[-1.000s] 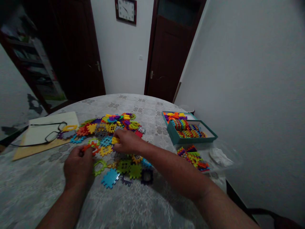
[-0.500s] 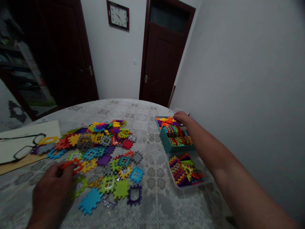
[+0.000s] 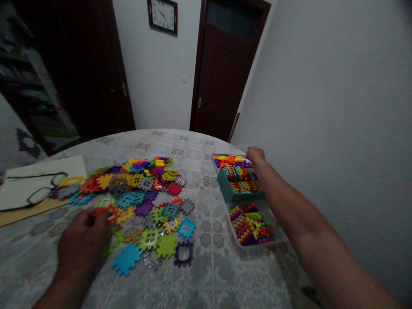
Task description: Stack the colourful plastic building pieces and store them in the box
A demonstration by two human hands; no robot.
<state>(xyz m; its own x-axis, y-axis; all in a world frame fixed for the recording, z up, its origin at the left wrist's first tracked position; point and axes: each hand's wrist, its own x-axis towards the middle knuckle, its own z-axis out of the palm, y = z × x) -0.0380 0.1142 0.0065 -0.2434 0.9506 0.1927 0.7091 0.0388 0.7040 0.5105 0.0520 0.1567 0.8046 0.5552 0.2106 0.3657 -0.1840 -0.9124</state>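
Moved off the scattered toothed plates (image 3: 167, 245), where it held a yellow piece a second ago, the right hand (image 3: 256, 154) is now at the back right corner of the far teal tray (image 3: 215, 165). Its fingers look bunched, but whether they pinch anything cannot be told. Meanwhile the left hand (image 3: 82, 236) keeps an orange toothed piece (image 3: 101, 210) pinched between thumb and fingers at the near left edge of the plates, just as before. Orange and yellow bits (image 3: 231, 161) lie in that tray, behind the teal box (image 3: 241, 197); the work seems to have passed to the right, with many plates loose on the tablecloth (image 3: 222, 274)
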